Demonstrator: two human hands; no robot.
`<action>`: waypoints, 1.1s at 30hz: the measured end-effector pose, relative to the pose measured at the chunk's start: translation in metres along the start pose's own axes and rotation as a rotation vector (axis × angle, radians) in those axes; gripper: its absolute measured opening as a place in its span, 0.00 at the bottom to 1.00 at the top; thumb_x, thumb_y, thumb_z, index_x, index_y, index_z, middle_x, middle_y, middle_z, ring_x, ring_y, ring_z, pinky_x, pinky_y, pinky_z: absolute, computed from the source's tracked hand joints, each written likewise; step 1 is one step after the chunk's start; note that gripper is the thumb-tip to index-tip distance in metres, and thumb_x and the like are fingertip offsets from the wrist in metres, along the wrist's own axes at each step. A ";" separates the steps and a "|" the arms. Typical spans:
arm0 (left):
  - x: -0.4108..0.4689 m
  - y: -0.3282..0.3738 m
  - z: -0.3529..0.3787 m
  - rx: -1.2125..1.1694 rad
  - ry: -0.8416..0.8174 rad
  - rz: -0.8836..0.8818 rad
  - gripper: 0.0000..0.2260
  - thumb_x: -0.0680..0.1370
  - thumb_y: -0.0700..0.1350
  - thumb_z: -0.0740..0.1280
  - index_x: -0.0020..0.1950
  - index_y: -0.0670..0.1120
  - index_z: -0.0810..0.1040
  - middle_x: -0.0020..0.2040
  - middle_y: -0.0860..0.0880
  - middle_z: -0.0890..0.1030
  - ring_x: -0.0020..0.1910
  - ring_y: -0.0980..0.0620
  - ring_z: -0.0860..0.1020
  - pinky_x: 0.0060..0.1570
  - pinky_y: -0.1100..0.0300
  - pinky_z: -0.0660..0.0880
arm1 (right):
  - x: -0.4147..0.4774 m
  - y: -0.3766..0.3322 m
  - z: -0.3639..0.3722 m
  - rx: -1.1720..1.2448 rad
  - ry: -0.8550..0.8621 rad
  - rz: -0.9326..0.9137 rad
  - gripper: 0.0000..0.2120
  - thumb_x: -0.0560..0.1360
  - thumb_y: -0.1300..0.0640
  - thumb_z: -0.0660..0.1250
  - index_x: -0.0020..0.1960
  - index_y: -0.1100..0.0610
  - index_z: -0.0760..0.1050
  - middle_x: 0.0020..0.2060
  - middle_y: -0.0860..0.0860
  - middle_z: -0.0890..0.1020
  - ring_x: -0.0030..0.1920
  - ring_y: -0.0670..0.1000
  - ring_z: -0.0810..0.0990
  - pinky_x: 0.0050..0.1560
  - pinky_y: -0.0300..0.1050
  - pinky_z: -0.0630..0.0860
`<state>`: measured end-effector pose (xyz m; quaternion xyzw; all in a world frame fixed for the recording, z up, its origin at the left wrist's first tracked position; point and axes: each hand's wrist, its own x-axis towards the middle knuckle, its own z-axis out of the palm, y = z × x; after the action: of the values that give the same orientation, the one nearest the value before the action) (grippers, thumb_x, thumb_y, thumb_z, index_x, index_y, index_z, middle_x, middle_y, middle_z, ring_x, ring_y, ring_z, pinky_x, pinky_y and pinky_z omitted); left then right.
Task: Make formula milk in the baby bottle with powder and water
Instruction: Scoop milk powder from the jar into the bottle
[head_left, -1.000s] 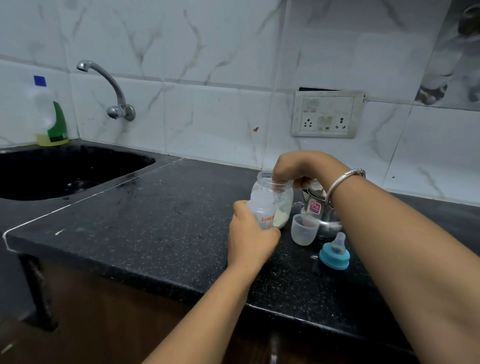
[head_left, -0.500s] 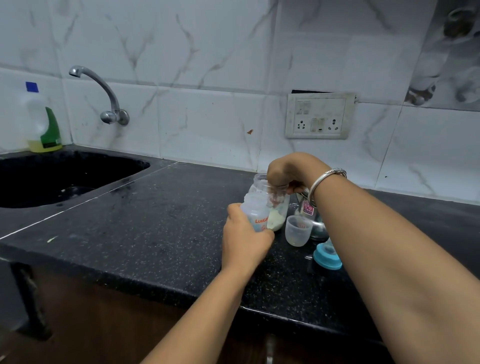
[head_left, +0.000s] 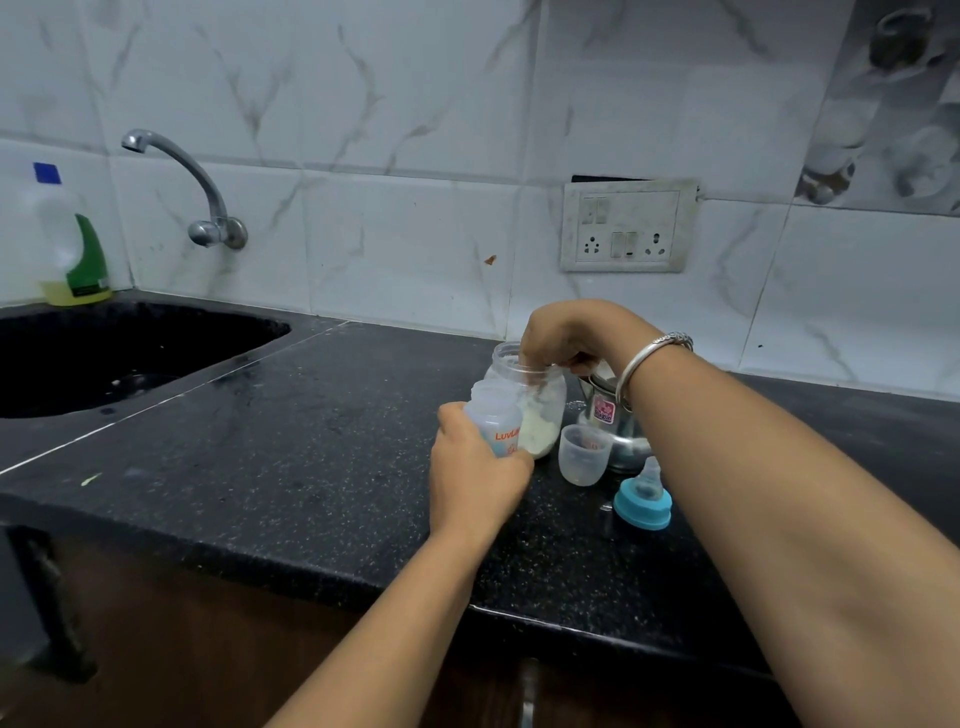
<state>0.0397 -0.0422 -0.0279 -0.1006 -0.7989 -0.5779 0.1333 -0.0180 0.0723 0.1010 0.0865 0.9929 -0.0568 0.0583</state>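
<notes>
A left hand (head_left: 475, 480) is gripping a clear baby bottle (head_left: 496, 415), fingers curled round its lower half and holding it upright over a black speckled counter (head_left: 311, 467). At the bottle's 4 o'clock a blue teat ring (head_left: 642, 501) is standing, and at 3 o'clock a small clear cup (head_left: 582, 454). A powder jar (head_left: 543, 415) is sitting against the bottle at 1 o'clock. The right hand (head_left: 571, 335) is dipping curled fingers into its mouth; whether they are pinching anything cannot be told. A steel pot (head_left: 615, 423) is sitting behind the cup. A sink (head_left: 130, 353) is lying at 10 o'clock.
</notes>
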 end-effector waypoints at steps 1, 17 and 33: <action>0.000 0.000 0.000 -0.001 0.007 -0.003 0.22 0.67 0.42 0.71 0.55 0.47 0.63 0.52 0.47 0.75 0.47 0.47 0.75 0.41 0.57 0.71 | 0.000 0.000 -0.001 0.008 0.026 -0.015 0.07 0.69 0.65 0.65 0.45 0.64 0.79 0.28 0.55 0.67 0.26 0.52 0.63 0.27 0.41 0.64; 0.000 0.003 0.000 -0.085 -0.075 -0.027 0.22 0.68 0.40 0.71 0.54 0.50 0.63 0.52 0.49 0.76 0.48 0.48 0.76 0.43 0.58 0.71 | 0.023 -0.005 0.010 -0.213 0.226 -0.008 0.12 0.67 0.59 0.69 0.29 0.57 0.68 0.29 0.52 0.70 0.33 0.54 0.68 0.35 0.43 0.67; 0.000 0.002 0.000 -0.089 -0.080 -0.011 0.22 0.68 0.39 0.71 0.53 0.50 0.62 0.51 0.49 0.75 0.47 0.49 0.75 0.42 0.59 0.69 | 0.005 -0.008 -0.002 -0.323 -0.004 -0.075 0.16 0.74 0.57 0.66 0.60 0.61 0.76 0.47 0.55 0.75 0.44 0.53 0.70 0.30 0.37 0.65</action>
<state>0.0403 -0.0411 -0.0263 -0.1250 -0.7777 -0.6090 0.0936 -0.0243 0.0653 0.1031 0.0387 0.9916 0.1012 0.0712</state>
